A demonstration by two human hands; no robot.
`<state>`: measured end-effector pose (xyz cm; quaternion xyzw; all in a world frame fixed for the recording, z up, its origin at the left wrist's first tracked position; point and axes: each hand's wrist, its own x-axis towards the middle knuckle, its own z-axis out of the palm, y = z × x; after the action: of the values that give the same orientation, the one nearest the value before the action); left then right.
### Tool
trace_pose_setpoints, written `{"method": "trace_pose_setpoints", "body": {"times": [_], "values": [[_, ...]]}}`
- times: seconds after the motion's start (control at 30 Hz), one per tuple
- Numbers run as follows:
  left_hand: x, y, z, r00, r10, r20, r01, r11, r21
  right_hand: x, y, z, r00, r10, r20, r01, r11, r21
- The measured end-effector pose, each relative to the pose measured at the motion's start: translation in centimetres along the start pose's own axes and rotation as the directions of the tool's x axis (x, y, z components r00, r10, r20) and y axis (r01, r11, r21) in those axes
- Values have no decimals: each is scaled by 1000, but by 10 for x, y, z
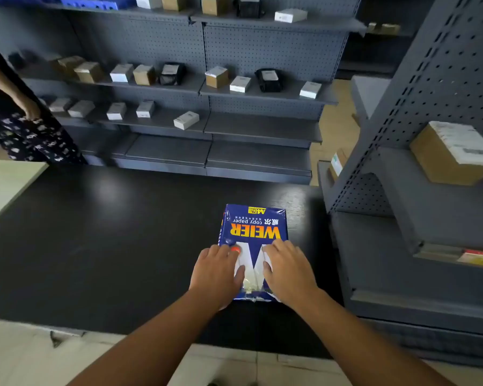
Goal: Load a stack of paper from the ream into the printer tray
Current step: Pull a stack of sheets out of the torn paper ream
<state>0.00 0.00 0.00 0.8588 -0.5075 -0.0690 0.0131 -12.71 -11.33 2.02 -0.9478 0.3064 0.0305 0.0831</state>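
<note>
A blue ream of copy paper [253,227] with yellow lettering lies flat on the black table [109,246], right of centre. Its near end looks torn, with the wrapper crumpled. My left hand [216,274] rests on the ream's near left part, fingers spread over the wrapper. My right hand [287,268] lies on the near right part in the same way. Both hands press or grip the wrapper at the near end; I cannot tell which. No printer or tray is in view.
Grey pegboard shelves [207,87] with several small boxes stand behind the table. A second grey shelf unit [402,218] with a cardboard box [455,154] stands close on the right. A person [17,112] stands at the far left by a pale tabletop [6,182].
</note>
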Motion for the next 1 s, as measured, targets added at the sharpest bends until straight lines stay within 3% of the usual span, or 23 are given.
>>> {"method": "trace_pose_setpoints", "body": {"times": [0.13, 0.4, 0.63, 0.8, 1.0], "values": [[3, -4, 17, 999, 31, -32, -32, 998, -47, 11, 2, 21, 999, 16, 32, -17, 999, 36], [39, -11, 91, 997, 54, 52, -48, 993, -106, 56, 10, 106, 984, 38, 172, -42, 999, 24], [46, -15, 134, 993, 21, 116, 1, 983, -183, 65, 9, 153, 958, 176, 225, -209, 969, 135], [39, -16, 142, 992, 51, 116, -32, 987, -156, 66, 10, 159, 926, 320, 199, -365, 892, 266], [38, -15, 142, 989, 78, 126, -60, 988, -143, 73, 11, 167, 900, 400, 176, -437, 807, 398]]}}
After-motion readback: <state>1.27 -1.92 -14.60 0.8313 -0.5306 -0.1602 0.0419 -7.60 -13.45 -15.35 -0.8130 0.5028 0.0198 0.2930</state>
